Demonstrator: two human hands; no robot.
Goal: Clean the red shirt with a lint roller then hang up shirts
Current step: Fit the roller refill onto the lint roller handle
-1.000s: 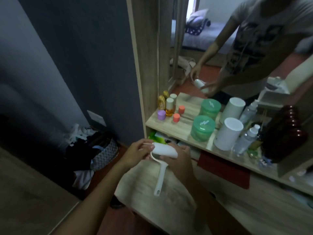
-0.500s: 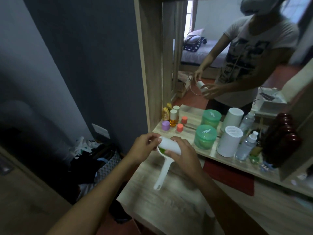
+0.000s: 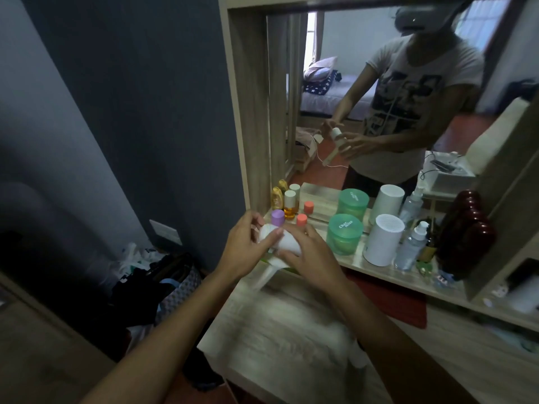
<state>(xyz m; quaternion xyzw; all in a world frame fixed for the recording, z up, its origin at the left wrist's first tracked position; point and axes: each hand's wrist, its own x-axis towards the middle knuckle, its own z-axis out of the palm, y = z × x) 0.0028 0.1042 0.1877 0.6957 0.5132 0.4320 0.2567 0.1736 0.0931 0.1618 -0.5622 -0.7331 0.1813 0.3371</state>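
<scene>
Roller (image 3: 281,240), white, is held up in both hands over the near edge of the wooden table (image 3: 280,339). Its handle (image 3: 267,275) points down and toward the left, a bit blurry. The left hand (image 3: 248,246) has its fingers and thumb curled on the left end of the roll. The right hand (image 3: 309,255) wraps around the right side of the roll from behind. Just past the hands, on the shelf (image 3: 379,271), stand a purple-capped bottle (image 3: 277,217), an orange-capped one (image 3: 302,220), a green jar (image 3: 344,234) and a white can (image 3: 383,239). A mirror (image 3: 379,97) rises behind them. A bag (image 3: 178,287) sits on the floor to the left.
</scene>
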